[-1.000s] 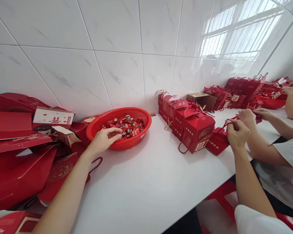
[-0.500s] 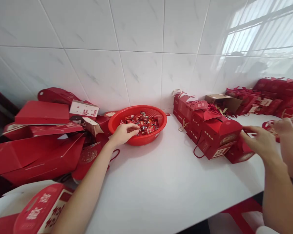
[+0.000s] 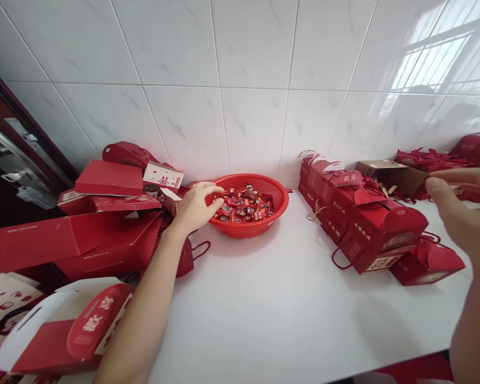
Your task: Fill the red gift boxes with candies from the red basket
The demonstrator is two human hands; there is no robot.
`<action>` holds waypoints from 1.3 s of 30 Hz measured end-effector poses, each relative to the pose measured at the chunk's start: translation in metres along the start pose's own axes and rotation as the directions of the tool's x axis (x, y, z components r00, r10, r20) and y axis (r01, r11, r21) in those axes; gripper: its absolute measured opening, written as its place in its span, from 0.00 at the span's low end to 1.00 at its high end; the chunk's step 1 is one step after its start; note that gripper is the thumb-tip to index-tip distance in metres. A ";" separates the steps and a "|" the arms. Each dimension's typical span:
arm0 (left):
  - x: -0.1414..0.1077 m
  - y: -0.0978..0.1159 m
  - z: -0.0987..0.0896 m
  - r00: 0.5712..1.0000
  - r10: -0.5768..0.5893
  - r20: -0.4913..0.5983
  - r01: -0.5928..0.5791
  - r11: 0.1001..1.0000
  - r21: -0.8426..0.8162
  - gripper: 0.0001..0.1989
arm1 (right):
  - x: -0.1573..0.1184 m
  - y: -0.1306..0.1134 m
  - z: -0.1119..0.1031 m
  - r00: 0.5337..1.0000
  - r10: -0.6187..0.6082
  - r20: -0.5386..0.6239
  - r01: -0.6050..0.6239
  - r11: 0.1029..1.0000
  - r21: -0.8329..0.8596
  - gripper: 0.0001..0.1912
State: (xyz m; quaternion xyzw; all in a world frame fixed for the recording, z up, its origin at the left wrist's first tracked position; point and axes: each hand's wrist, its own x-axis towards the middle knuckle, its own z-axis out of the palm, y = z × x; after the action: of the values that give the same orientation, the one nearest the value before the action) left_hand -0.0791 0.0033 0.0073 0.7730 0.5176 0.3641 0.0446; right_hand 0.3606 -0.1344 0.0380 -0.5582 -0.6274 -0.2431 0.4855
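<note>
While a dark door [image 3: 4, 205] stood well left of both hands, opened red boxes [image 3: 109, 178] crowded just beside the left hand [image 3: 202, 205], and a white-flapped box [image 3: 46, 348] sat below it, left of the forearm. The left hand was spread, thumb and fingers parted, over the near side of a red basket [image 3: 244, 230]; wrapped sweets [image 3: 246, 207] lay inside, just right of its fingertips. Farther right, a row of red boxes [image 3: 366, 230] stood between the hands, a brown carton [image 3: 410, 180] behind it and a small red box [image 3: 430, 262] at its near end, left of the right hand [image 3: 466, 205]. That hand was raised and loosely spread, a gap showing between thumb and fingers. Beyond both hands rose the tiled wall [image 3: 256, 58]; the white desk [image 3: 264, 304] stretched from the left forearm across to the row, a cord loop [image 3: 333, 260] jutting over it, its front edge passing below the right hand.
</note>
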 end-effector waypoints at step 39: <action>-0.014 0.028 -0.028 0.936 -0.149 -0.317 0.204 0.968 0.147 0.26 | 0.017 -0.167 0.165 0.809 -0.382 0.447 -0.042 0.721 0.692 0.10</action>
State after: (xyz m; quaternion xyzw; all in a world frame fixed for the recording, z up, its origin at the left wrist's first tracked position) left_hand -0.0776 -0.0298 0.0323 0.6588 0.6162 0.4256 -0.0719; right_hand 0.1497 -0.0302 0.0247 -0.3267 -0.8361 0.1296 0.4211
